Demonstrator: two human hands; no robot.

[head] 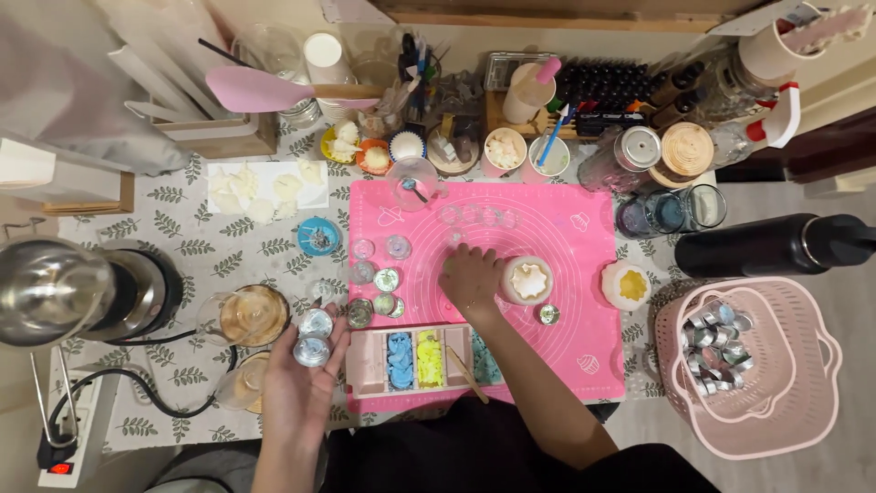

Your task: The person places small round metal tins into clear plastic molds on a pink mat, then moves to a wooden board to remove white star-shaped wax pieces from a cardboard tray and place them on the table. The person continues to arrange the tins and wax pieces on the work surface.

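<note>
My left hand point(304, 379) lies palm up at the table's near left and holds two small silver tealight cups point(314, 335) on its fingers. My right hand point(471, 280) rests palm down on the pink silicone mat point(566, 274), fingers curled over something I cannot see. Right beside it stands a white flower-shaped mould point(528, 280) with pale wax inside. A single small silver cup point(548, 314) sits just below the mould. A pink divided tray point(365, 365) holds blue and yellow wax pieces and a wooden stick point(467, 374).
Several small clear and silver cups point(374, 278) cluster at the mat's left edge. A pink basket point(757, 365) of metal cups stands at right, a black bottle point(776, 245) above it. A metal pot point(55, 288), glasses point(251, 315), jars and a pink spatula point(265, 89) crowd the left and back.
</note>
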